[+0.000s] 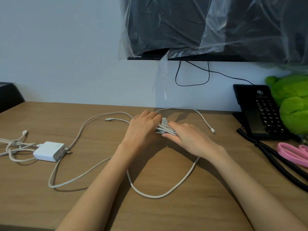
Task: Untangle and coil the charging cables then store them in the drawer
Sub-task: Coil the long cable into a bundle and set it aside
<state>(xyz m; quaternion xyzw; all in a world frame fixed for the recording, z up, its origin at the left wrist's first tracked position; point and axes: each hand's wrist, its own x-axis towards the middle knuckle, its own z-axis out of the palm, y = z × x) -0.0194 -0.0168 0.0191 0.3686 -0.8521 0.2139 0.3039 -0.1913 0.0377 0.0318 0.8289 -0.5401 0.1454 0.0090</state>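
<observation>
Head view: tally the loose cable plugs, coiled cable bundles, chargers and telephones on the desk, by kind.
Loose cable plugs: 3
Coiled cable bundle: 1
Charger: 1
Telephone: 1
Total: 6

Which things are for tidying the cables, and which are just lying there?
For the job:
- bundle, gripped by left hand and right hand
- loose cable
- charger
- tangle

Just lying about:
- phone
- green toy
- pink band
- screen
</observation>
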